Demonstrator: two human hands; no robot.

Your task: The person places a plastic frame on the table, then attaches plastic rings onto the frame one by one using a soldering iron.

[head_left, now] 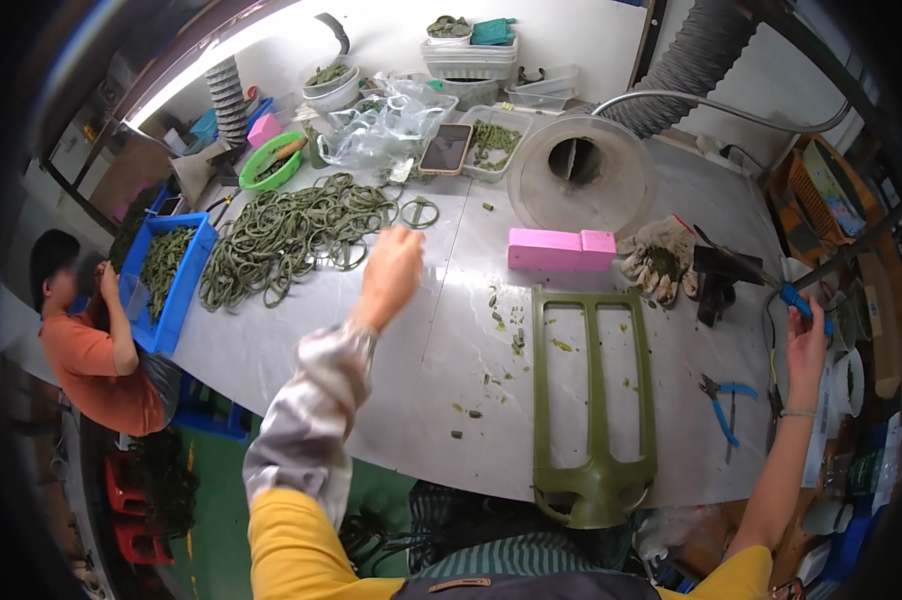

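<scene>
My left hand (391,275) reaches over the metal table with its fingers curled; whatever they hold, if anything, is hidden. Just past its fingertips lies a single green ring (420,212), at the edge of a big heap of similar green rings (291,235). At the far right, my right hand (806,345) is closed on the blue handle (809,306) of a tool resembling a soldering iron. Its thin shaft points toward a black stand (716,280). In front of me sits an olive-green moulded frame (596,400) with long openings, amid small green scraps (518,340).
A pink block (561,250), a stained glove (663,260) and blue-handled pliers (723,408) lie on the table. A clear funnel hood (583,175), phone (446,149) and green basket (271,163) stand farther back. At left, a person (101,350) sits beside a blue crate (206,238).
</scene>
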